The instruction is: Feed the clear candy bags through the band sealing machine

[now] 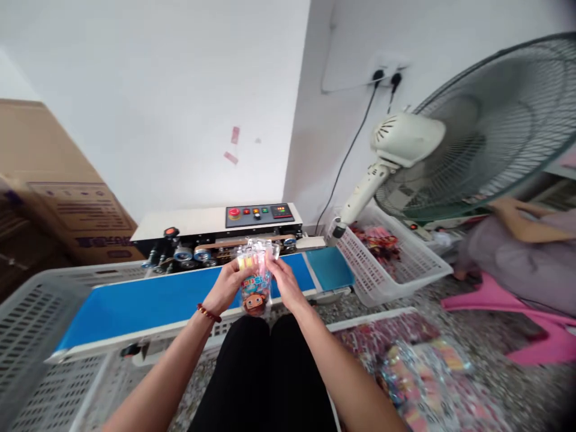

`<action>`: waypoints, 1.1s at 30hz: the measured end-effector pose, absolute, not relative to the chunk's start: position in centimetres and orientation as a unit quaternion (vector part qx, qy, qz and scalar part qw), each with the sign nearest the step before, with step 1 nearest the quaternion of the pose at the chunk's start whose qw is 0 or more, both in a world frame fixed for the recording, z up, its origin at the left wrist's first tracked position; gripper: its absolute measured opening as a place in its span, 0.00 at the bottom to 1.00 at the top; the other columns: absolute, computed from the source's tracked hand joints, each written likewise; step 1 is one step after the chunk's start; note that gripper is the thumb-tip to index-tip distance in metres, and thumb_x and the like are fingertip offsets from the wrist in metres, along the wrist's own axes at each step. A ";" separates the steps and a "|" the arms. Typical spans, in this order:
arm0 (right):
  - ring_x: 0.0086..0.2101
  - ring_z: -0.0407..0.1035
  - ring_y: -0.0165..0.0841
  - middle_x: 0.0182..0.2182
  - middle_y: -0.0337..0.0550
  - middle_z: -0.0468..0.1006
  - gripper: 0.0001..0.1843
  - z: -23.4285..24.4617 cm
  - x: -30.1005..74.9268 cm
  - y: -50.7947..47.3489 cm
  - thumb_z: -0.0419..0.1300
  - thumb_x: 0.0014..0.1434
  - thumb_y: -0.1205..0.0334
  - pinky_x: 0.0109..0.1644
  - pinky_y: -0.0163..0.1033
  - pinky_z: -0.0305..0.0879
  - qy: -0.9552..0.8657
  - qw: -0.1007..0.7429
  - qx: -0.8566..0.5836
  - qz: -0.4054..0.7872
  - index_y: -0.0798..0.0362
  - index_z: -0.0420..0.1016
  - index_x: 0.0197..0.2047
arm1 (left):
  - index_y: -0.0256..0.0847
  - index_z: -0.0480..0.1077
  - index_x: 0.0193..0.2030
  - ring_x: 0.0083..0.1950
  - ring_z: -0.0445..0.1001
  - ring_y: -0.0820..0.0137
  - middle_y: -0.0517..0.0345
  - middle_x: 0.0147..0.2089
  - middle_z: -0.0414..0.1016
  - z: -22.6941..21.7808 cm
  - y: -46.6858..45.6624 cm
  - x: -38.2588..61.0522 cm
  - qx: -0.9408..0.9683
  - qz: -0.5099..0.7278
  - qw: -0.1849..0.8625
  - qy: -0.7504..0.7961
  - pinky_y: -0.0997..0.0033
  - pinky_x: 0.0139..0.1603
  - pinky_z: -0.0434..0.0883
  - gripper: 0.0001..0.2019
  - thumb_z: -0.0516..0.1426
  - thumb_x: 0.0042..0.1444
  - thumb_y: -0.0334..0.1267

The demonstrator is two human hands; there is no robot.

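Both of my hands are on one clear plastic packet [255,294] with a cartoon face printed on it and pastel-coloured pieces inside. My left hand [226,285] grips its left side, and a beaded bracelet circles that wrist. Around the upper right part of the packet, the fingers of my right hand [284,279] are closed. The packet is above the near edge of a blue conveyor belt [157,297]. Just behind it stands a band sealing machine [189,222] with rollers and a control panel [258,214].
A basket [382,285] holding packets stands right of the belt, below a large fan [450,132]. Several filled packets [423,372] lie in a crate at my lower right. Another white basket [31,318] and cardboard boxes [67,186] are at left. A person sits at far right beside a pink stool [490,297].
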State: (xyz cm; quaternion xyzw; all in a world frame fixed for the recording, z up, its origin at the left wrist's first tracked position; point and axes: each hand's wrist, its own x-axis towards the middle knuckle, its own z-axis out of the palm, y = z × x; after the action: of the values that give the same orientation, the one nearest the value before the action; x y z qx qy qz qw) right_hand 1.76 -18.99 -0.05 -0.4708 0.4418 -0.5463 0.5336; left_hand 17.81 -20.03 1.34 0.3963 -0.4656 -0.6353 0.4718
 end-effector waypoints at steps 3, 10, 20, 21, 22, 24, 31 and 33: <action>0.51 0.73 0.43 0.47 0.45 0.81 0.26 -1.2 -1.8 -18.8 0.62 0.55 0.39 0.56 0.45 0.69 0.444 0.543 -0.416 -0.579 0.50 0.77 0.48 | 0.37 0.79 0.41 0.36 0.79 0.63 0.50 0.38 0.83 1.0 -20.7 13.7 0.361 -0.669 0.451 -0.469 0.66 0.40 0.74 0.21 0.70 0.44 0.49; 0.37 0.75 0.38 0.36 0.44 0.81 0.23 -2.9 -7.5 -19.0 0.65 0.49 0.40 0.41 0.40 0.71 0.481 0.492 -0.295 -0.663 0.50 0.74 0.38 | 0.37 0.77 0.38 0.35 0.77 0.65 0.52 0.36 0.82 0.0 -21.4 7.9 0.343 -0.681 0.421 -0.491 0.66 0.40 0.74 0.18 0.70 0.45 0.47; 0.42 0.77 0.38 0.44 0.44 0.82 0.28 -2.8 -10.6 -19.3 0.63 0.54 0.37 0.44 0.41 0.73 0.453 0.554 -0.327 -0.617 0.49 0.76 0.49 | 0.35 0.77 0.41 0.36 0.77 0.63 0.51 0.37 0.82 -1.7 -23.5 2.6 0.361 -0.683 0.457 -0.441 0.64 0.42 0.74 0.26 0.72 0.39 0.51; 0.42 0.77 0.38 0.43 0.42 0.83 0.27 -2.7 -10.7 -19.2 0.67 0.51 0.41 0.46 0.41 0.73 0.452 0.551 -0.343 -0.612 0.48 0.76 0.49 | 0.35 0.77 0.42 0.38 0.78 0.62 0.50 0.39 0.82 -1.9 -23.7 2.3 0.362 -0.675 0.459 -0.450 0.64 0.43 0.74 0.26 0.71 0.40 0.51; 0.42 0.77 0.37 0.42 0.40 0.83 0.27 -2.7 -11.0 -19.2 0.71 0.46 0.45 0.48 0.41 0.72 0.459 0.545 -0.352 -0.607 0.47 0.77 0.48 | 0.35 0.77 0.42 0.40 0.78 0.61 0.50 0.40 0.82 -2.0 -23.9 2.0 0.362 -0.666 0.458 -0.464 0.64 0.44 0.74 0.26 0.71 0.41 0.52; 0.40 0.78 0.38 0.36 0.35 0.84 0.26 -2.7 -11.5 -19.4 0.75 0.39 0.53 0.50 0.42 0.72 0.476 0.547 -0.350 -0.593 0.48 0.79 0.43 | 0.35 0.77 0.42 0.43 0.78 0.59 0.49 0.42 0.82 -2.2 -24.4 1.5 0.363 -0.647 0.456 -0.491 0.63 0.46 0.74 0.28 0.70 0.40 0.55; 0.38 0.78 0.36 0.29 0.26 0.82 0.14 -2.7 -13.0 -21.7 0.72 0.41 0.51 0.54 0.46 0.72 0.493 0.527 -0.401 -0.564 0.44 0.79 0.33 | 0.36 0.76 0.43 0.46 0.77 0.58 0.53 0.42 0.81 -2.7 -25.8 -0.2 0.375 -0.612 0.463 -0.520 0.63 0.48 0.73 0.33 0.68 0.39 0.62; 0.37 0.79 0.36 0.29 0.27 0.82 0.15 -3.0 -13.1 -22.4 0.70 0.45 0.46 0.51 0.45 0.74 0.561 0.463 -0.413 -0.548 0.45 0.78 0.32 | 0.37 0.74 0.45 0.44 0.77 0.60 0.54 0.41 0.80 -3.2 -26.1 -0.5 0.380 -0.597 0.474 -0.524 0.64 0.47 0.73 0.34 0.68 0.39 0.63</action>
State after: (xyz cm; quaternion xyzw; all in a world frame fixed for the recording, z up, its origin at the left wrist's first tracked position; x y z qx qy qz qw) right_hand -13.14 -22.43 -3.05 -0.4126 0.5613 -0.5480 0.4630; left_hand -0.48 -26.08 -3.21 0.3798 -0.5244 -0.5970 0.4736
